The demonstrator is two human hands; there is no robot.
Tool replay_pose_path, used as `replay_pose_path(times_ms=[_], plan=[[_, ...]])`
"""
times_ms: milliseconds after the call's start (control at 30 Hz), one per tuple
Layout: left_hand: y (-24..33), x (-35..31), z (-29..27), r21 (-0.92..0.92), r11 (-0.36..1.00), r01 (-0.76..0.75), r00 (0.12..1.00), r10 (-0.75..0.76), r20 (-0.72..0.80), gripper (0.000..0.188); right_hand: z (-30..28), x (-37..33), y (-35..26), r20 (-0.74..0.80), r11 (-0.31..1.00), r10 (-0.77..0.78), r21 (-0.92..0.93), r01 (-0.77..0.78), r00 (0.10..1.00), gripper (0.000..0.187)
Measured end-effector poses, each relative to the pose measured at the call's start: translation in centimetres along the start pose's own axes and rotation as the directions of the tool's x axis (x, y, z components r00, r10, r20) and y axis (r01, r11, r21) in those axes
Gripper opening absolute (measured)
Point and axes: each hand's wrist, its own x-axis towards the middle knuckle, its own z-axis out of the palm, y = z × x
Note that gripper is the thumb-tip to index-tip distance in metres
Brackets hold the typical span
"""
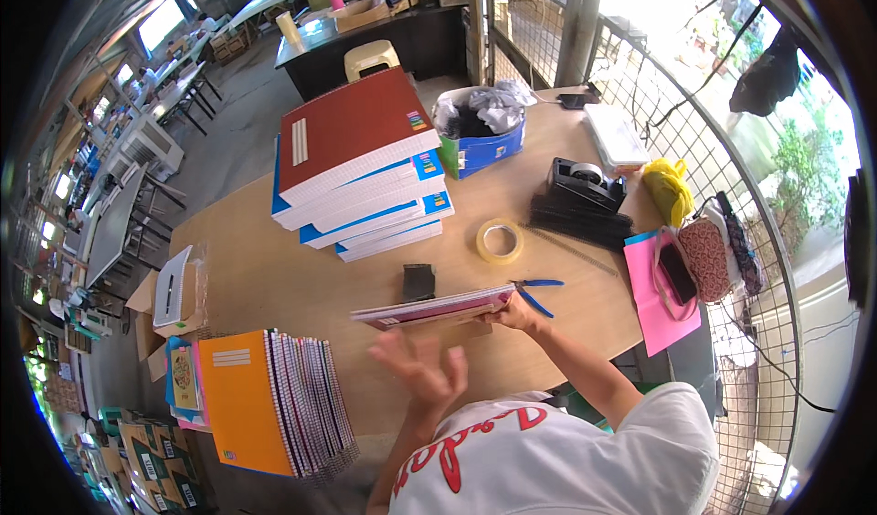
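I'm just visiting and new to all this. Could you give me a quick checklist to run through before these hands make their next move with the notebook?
1. Right hand gripping the notebook: ok, it holds one end.
2. Left hand gripping it too: not ok, its fingers are spread open.
3. Tape roll clear of the notebook: ok, it lies apart on the table.
4. Blue-handled pliers clear of the notebook: cannot tell, they meet in this view.
5. Notebook's binding sound: cannot tell, too little detail shows.

From the head, 1 wide fisheye view looks down on the nearby table [242, 268], taking in floor [228, 140] beyond.
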Motion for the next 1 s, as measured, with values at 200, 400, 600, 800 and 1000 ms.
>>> replay_pose_path(times_ms=[200, 400, 600, 800, 1000], plan=[[0.0, 3.3, 6.0, 0.155, 0.972, -0.178, 0.941, 0.122, 0.315, 0.049, -7.8, 1.0, -2.1, -0.037, 0.955, 0.294, 0.052, -0.292, 0.955, 0.036], [3.3, 5.7, 7.3, 0.131, 0.984, -0.121, 0.954, 0.079, 0.29, 0.028, -13.2, 1.7, 4.7, -0.408, 0.388, 0.024, -0.838, -0.385, 0.913, 0.032], [2.6, 5.4, 9.5, 0.219, 0.972, -0.083, 0.973, 0.032, 0.227, 0.028, -15.6, 1.1, 0.1, -0.345, 0.897, -0.12, -0.44, -0.047, 0.931, 0.033], [2.6, 6.4, 8.2, -0.011, 1.0, -0.001, 0.952, 0.004, 0.307, 0.024, -12.9, -0.7, -10.1, -0.1, 0.953, -0.149, -0.279, 0.116, 0.984, 0.038], [1.3, 5.6, 6.9, -0.165, 0.986, 0.002, 0.908, 0.068, 0.414, 0.013, -10.1, -0.5, -13.3, -0.069, 0.96, -0.177, -0.231, 0.157, 0.982, 0.031]])
